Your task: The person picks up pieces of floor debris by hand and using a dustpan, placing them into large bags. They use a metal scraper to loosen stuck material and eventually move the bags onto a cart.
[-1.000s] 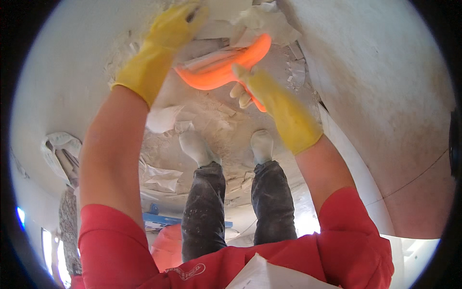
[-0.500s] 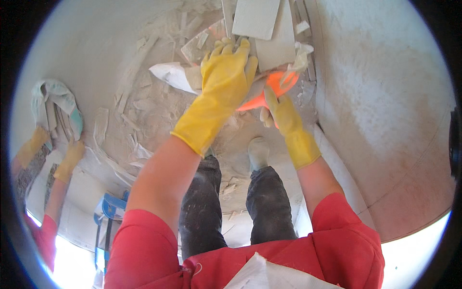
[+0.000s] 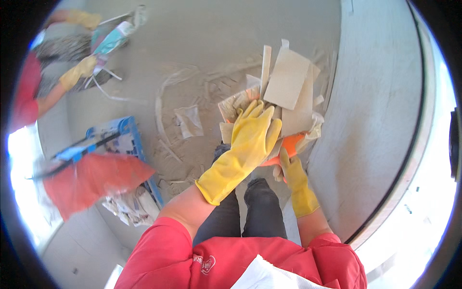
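Both my hands wear yellow rubber gloves. My right hand (image 3: 297, 185) is closed on the near right edge of an orange pan-like piece (image 3: 292, 143), whose exact kind is partly hidden. Pale flat board pieces (image 3: 288, 79), a narrow strip (image 3: 265, 67) and other broken scraps are stacked on it. My left hand (image 3: 255, 130) lies on the near left part of this load, fingers stretched out and pressing on the scraps. A crumpled whitish plastic scrap (image 3: 315, 127) hangs at the load's right side.
Dust and fragments cover the floor (image 3: 187, 168), with a pale torn scrap (image 3: 189, 120) on it. At left stand a blue-framed cart (image 3: 137, 144) and an orange-red sack (image 3: 96, 183). Another person's gloved hands (image 3: 79, 72) hold a bundle at far left. A pale wall (image 3: 370, 115) rises at right.
My view has turned, bringing the cart and sack into sight at left. The load now appears raised off the floor between my hands. The co-worker's bundle has shifted up in view.
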A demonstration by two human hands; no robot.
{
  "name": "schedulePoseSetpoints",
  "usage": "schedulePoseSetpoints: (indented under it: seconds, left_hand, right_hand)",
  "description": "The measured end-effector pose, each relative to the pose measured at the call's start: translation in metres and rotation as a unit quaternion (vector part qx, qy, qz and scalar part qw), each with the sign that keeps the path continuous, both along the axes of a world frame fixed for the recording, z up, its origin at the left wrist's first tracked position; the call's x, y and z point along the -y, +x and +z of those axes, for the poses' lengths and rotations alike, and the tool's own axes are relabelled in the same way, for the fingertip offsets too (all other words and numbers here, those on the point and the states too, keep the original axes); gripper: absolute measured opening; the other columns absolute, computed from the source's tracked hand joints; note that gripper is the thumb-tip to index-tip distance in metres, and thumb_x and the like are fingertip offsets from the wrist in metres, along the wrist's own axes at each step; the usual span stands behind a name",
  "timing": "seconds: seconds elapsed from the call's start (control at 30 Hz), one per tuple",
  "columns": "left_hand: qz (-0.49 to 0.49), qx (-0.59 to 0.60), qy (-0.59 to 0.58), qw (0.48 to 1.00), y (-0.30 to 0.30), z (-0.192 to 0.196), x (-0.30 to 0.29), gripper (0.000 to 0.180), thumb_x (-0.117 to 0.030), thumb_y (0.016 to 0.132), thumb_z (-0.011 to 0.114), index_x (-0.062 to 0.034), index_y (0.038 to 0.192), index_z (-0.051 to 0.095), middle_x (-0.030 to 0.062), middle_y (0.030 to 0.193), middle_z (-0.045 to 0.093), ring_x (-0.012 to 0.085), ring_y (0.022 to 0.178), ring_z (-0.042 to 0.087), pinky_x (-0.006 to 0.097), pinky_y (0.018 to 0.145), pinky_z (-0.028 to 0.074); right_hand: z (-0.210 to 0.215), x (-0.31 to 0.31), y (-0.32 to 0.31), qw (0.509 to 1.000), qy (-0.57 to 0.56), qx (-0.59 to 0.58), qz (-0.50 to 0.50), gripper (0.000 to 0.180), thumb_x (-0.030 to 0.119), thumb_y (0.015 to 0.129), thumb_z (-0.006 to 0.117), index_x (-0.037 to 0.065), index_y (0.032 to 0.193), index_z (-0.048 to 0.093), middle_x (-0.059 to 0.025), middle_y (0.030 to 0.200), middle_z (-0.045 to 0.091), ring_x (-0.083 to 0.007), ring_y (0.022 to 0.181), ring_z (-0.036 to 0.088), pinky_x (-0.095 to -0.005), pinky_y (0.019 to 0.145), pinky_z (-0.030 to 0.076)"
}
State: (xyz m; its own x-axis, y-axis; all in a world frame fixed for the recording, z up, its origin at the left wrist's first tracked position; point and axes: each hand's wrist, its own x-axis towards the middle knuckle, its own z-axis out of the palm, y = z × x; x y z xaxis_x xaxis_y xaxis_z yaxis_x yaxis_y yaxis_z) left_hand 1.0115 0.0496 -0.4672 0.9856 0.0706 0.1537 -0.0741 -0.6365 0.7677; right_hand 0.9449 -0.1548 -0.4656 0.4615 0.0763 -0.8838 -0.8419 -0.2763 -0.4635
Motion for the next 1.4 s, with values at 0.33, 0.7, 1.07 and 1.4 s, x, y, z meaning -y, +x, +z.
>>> schedulePoseSetpoints:
  seconds: [0.33,0.7,1.07,1.4]
  left_hand:
    - [0.121,0.095,-0.134,0.979,-0.150,0.226,-0.073,0.037,-0.003,0.101,0.060,0.0016,0.137,0.059,0.0193,0.142,0.058,0.0342,0.130,0.056,0.041,0.109,0.047]
    - [0.512,0.091,0.010,0.854,-0.347,0.257,-0.145,0.033,-0.011,0.105,0.059,0.0005,0.135,0.060,0.0169,0.138,0.062,0.0275,0.130,0.058,0.038,0.111,0.044]
    - [0.522,-0.064,0.175,0.832,-0.492,0.245,-0.343,0.054,-0.018,0.092,0.073,-0.0026,0.141,0.057,0.0214,0.147,0.054,0.0341,0.137,0.052,0.041,0.115,0.041]
    - [0.300,-0.293,0.164,0.893,-0.440,0.151,-0.595,0.055,-0.033,0.085,0.072,-0.0034,0.131,0.063,0.0203,0.119,0.070,0.0403,0.111,0.065,0.046,0.109,0.044]
  right_hand:
    - [0.194,-0.021,0.012,0.975,-0.010,0.033,0.220,0.058,0.052,0.105,0.050,-0.002,0.092,0.067,-0.0078,0.062,0.061,-0.0158,0.047,0.054,-0.0292,0.044,0.042]
    - [0.294,-0.121,0.013,0.865,-0.009,0.045,0.500,0.057,0.047,0.106,0.049,-0.004,0.088,0.068,-0.0095,0.062,0.062,-0.0192,0.043,0.053,-0.0311,0.045,0.045]
    - [0.358,-0.319,-0.027,0.751,-0.013,0.001,0.660,0.057,0.049,0.104,0.048,-0.003,0.093,0.068,-0.0082,0.060,0.058,-0.0178,0.042,0.050,-0.0317,0.044,0.043]
    - [0.344,-0.508,-0.055,0.734,-0.088,0.003,0.674,0.050,0.046,0.103,0.049,-0.001,0.100,0.067,-0.0094,0.061,0.057,-0.0197,0.044,0.051,-0.0342,0.044,0.042]
